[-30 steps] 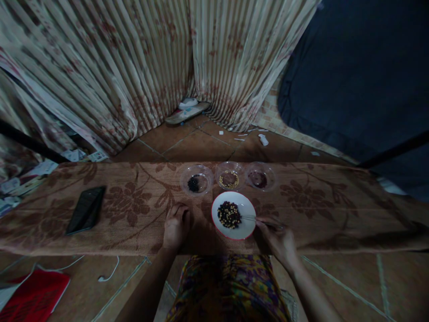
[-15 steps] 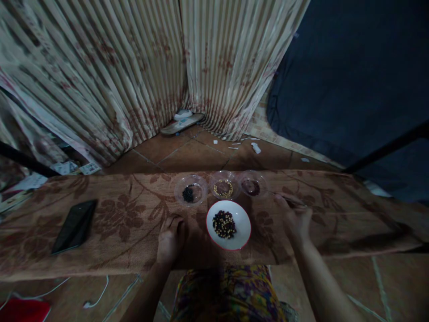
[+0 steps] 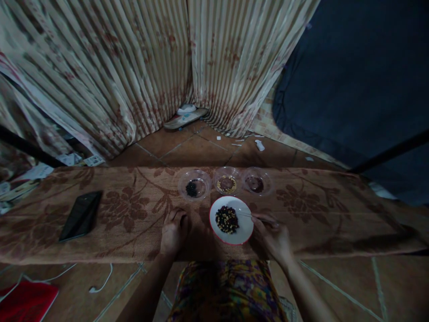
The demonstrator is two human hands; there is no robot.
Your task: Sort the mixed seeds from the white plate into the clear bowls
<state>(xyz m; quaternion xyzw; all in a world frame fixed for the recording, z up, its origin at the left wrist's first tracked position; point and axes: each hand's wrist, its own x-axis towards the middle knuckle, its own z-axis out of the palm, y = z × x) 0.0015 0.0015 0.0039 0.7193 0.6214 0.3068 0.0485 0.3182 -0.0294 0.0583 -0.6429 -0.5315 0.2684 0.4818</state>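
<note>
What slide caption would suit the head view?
The right hand holds a thin tool over a white plate of mixed beans.

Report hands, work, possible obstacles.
Right hand: thin tweezer-like tool over round white dish. Left hand curled. Dark and yellow beans piled inside. Three round clear plastic tubs beyond.

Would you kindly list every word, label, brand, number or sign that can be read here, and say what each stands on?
No text can be read.
Patterned card at the left: printed, too small to read.
Papers beside it: any print is too blurred to read.
White bowl: no lettering that I can make out.
</note>
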